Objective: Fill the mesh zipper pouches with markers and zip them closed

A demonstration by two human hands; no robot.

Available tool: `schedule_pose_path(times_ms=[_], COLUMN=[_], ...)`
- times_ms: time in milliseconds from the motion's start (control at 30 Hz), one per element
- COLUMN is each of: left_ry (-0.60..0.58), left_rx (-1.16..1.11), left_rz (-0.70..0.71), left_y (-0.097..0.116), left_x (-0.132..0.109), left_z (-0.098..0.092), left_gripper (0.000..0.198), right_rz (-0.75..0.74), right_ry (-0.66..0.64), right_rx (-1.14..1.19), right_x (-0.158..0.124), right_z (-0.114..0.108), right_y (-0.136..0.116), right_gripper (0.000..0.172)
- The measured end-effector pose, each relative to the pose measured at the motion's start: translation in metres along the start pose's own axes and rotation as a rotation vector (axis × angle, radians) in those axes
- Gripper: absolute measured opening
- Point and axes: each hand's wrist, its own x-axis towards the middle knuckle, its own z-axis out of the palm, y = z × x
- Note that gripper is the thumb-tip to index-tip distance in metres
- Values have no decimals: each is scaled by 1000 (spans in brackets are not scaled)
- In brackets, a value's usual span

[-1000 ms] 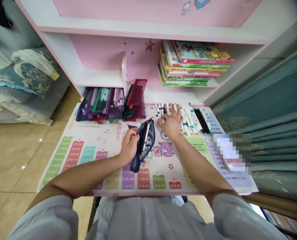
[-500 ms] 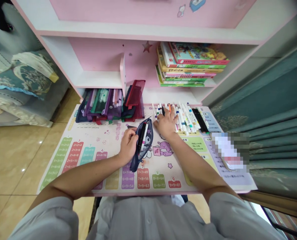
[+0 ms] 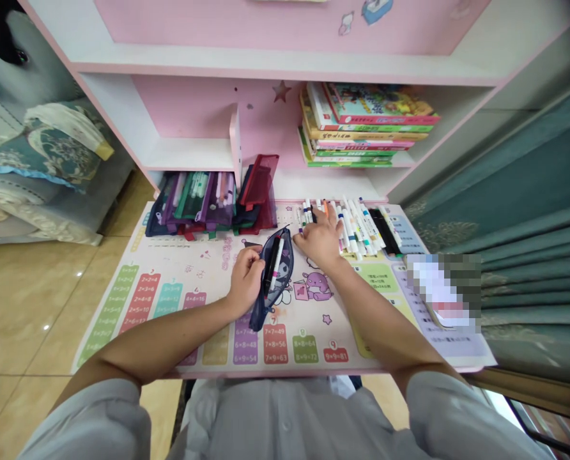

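Pencil case [image 3: 284, 276] gripped in the left hand [image 3: 246, 278], pens [image 3: 276, 263] inside; now the right hand [image 3: 319, 243] has edged left over the markers [image 3: 358, 229], its grip impossible to tell.

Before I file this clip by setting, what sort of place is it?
Probably a study corner in a home: a desk mat printed with times tables, a stack of books on the pink-and-white shelf unit, and a patterned cushion at the left.
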Motion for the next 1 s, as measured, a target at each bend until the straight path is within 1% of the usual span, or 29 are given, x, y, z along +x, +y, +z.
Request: schedule_pose_path(times_ms=[100, 200, 300, 367, 467, 533, 633, 733, 867, 1000], left_ry=[-1, 7, 52, 69, 63, 50, 26, 18, 11, -1], left_rx=[-11, -34, -56, -67, -83, -82, -65, -52, -67, -81], left_rz=[6, -19, -65, -80, -89, -84, -64, -53, -40, -29], left_y=[-1, -1, -1, -1, 1, 2, 3, 2, 0, -2], left_x=[1, 1, 1, 0, 0, -1, -3, -5, -6, -5], left_z=[0, 1, 3, 4, 4, 4, 4, 4, 5, 4], left_gripper=[12, 13, 16, 17, 17, 16, 14, 14, 15, 14], right_rz=[16, -78, -183, -236, -258, -249, -225, -197, -204, -224], right_ry=[34, 36, -49, -144, -265, -303, -329, -357, -346, -332], right_rx=[140, 273, 256, 211, 129, 76, 6, -38, -60, -50], right_x=[-13, -35, -59, -70, -76, -74, -69, -65, -67, -70], right_z=[-31, -65, -87, -92, -85, -76, -62, -51, -37, -30], right_y=[-9, -21, -33, -40, -48, -54, -60, -62, -60, -59], right_gripper=[16, 17, 20, 21, 18, 16, 16, 22, 28, 23])
